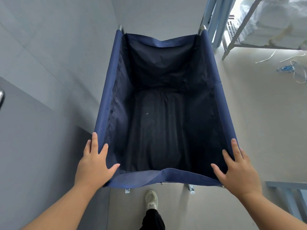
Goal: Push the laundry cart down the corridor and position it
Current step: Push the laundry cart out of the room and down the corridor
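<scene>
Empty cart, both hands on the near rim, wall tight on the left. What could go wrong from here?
1. The laundry cart runs close along the grey wall; drifting left could scrape it or pinch the left hand at that corner.
2. Both hands, the right hand too, lie flat on sagging fabric, so steering may slip.
3. Loose cords lie on the floor to the right; swinging wide could snag the cart.

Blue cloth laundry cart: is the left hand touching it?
Touching. The head view shows the left hand resting on the near left corner of the blue cloth laundry cart, no gap.
</scene>
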